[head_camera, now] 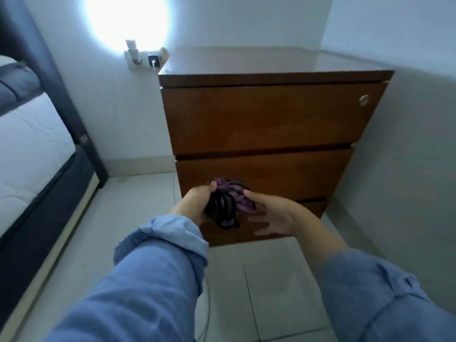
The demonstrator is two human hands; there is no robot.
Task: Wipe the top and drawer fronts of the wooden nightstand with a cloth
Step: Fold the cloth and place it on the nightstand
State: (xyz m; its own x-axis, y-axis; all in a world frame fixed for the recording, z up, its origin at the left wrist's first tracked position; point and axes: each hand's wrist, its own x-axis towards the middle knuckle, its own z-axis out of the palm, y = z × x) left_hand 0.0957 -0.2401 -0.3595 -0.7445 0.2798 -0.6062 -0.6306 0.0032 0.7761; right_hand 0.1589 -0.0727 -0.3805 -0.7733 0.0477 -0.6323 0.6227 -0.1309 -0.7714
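A bed, a wall plug and a tiled floor

A bed (29, 134) stands on the left side, with a white mattress (27, 154) and a grey blanket (14, 82) folded on top of it. Its dark frame (49, 65) goes up past the top of the picture. On the white wall (103, 107) there is a white socket plate (143, 61) with a black charger (154, 60) and another small plug (134, 55) stuck in it. A thin white cable (174, 178) hangs down from there to the floor. A big bright spot of light (128, 18) shines on the wall above the socket. The floor (259, 292) has pale square tiles with thin dark lines between them.
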